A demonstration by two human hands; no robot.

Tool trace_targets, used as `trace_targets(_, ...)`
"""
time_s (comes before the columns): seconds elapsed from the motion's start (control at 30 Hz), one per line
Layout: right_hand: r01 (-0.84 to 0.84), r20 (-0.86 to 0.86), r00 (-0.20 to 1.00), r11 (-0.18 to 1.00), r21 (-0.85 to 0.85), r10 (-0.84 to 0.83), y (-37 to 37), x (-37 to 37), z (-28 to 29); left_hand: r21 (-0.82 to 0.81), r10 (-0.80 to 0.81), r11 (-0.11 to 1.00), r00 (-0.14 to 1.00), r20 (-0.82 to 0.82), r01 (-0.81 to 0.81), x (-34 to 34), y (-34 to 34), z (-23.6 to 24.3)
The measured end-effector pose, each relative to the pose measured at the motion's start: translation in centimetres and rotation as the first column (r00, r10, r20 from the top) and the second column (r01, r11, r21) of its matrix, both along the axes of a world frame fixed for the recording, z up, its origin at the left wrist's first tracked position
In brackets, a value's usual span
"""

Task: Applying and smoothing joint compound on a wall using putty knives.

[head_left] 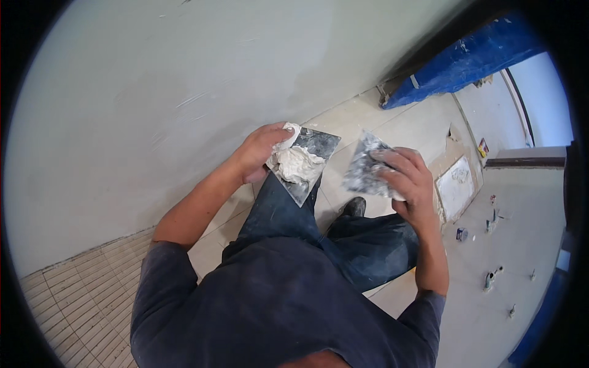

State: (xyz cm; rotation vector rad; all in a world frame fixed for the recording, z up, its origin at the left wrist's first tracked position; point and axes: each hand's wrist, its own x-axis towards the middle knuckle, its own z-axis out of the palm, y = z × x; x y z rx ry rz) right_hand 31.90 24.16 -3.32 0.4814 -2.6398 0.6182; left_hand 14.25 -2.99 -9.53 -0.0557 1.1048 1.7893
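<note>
My left hand [257, 153] is closed round one side of a flat metal plastering blade [320, 143], held out over my thigh. A thick heap of white plaster [299, 164] lies on the blade, and more of it clings near my thumb. To the right, my right hand [410, 178] grips a second plastering blade [363, 167], its face smeared white and blurred by motion. The two blades are apart, with a gap of floor showing between them. The handles or backs of both are hidden by my fingers.
A pale plastered wall [141, 92] rises close on the left. Beyond stands something covered in blue sheeting [460, 64]. A white-smeared board [457, 189] lies at right, near a wall with pipe stubs [489, 279]. Ridged tiles [92, 294] cover the lower left; my shoe [354, 207] is below.
</note>
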Motion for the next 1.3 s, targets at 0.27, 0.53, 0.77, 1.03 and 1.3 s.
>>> trace_targets(0.27, -0.192, -0.147, 0.96, 0.942, 0.274, 0.238, -5.1, -2.8, 3.1, -0.046, -0.22, 0.975, 0.973, -0.067, 0.218, -0.4, -0.4, 1.8)
trace_targets(0.53, -0.169, -0.023, 0.983, 0.957, 0.237, 0.18, -6.7, -2.3, 2.7, -0.004, -0.135, 0.991, 0.986, -0.101, 0.136, -0.8, -1.3, 3.4)
trace_targets(0.77, -0.188, 0.071, 0.979, 0.981, -0.053, 0.191, -5.1, -2.7, 0.5, -0.11, -0.019, 0.994, 0.977, -0.21, -0.005, -1.2, -3.7, 3.8)
trace_targets(1.03, 0.221, 0.22, 0.975, -0.307, -0.926, 0.041, -7.2, -3.0, -13.0, -0.18, 0.064, 0.971, 0.903, -0.424, -0.154, -2.9, -11.4, 9.5)
trace_targets(1.3, 0.454, 0.573, 0.809, -0.483, -0.749, -0.129, -7.6, -10.8, -25.8, -0.367, -0.134, 0.926, 0.832, -0.538, -0.088, -3.3, -15.1, 13.7)
